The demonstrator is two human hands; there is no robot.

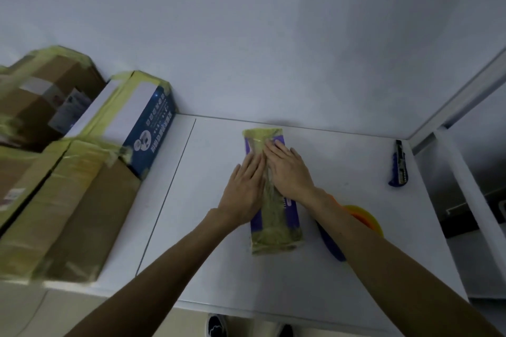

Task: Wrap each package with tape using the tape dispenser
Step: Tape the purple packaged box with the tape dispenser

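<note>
Package (pixel 276 230) at centre of frame on the desk (pixel 208 227). Purple wrapper, mostly covered in yellowish tape. Long axis runs from upper frame to lower frame, near end tilted slightly right.

Both hands lie flat on its upper half, fingers straight, pressing the tape down and gripping nothing. Left hand (pixel 243 189) covers the left edge; right hand (pixel 290 169) sits further up, just beside it.

Tape dispenser (pixel 367 217) lies at lower right of the package, partly hidden under the right forearm. The right hand is the nearer one for picking it up.

Taped boxes (pixel 82 200) are stacked at left of frame.
</note>
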